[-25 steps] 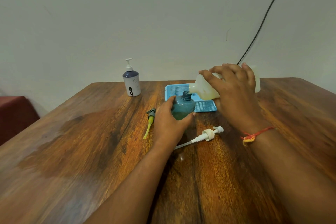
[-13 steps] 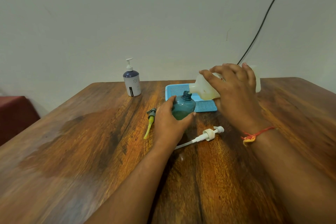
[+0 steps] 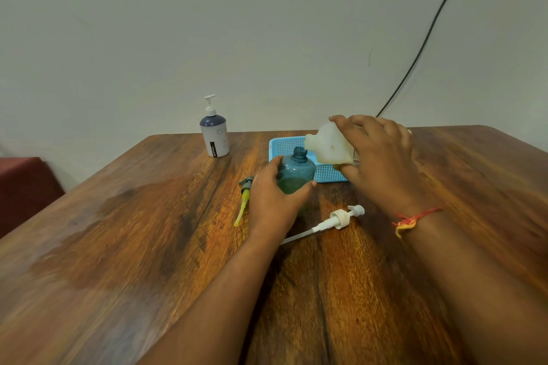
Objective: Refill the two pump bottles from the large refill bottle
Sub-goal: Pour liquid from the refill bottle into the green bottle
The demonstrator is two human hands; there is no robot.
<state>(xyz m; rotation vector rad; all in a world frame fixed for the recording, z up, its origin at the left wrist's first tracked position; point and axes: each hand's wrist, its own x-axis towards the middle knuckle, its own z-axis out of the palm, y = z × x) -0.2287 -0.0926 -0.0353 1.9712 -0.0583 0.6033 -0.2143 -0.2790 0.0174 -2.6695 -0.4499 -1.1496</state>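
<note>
Refill bottle [image 3: 332, 148] lies tipped in your right hand [image 3: 379, 163], fingers curled over its body, its mouth just beside the open neck of the teal bottle [image 3: 296, 172], at its 1 o'clock. Your left hand [image 3: 271, 204] wraps the teal bottle mid-table, thumb and fingers curled round it. The white pump [image 3: 341, 218] lies at its 5 o'clock and the yellow-tubed pump [image 3: 245, 198] at 9.

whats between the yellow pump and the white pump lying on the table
In the head view, the left hand lies between them, gripping the open teal bottle that stands there.
</note>
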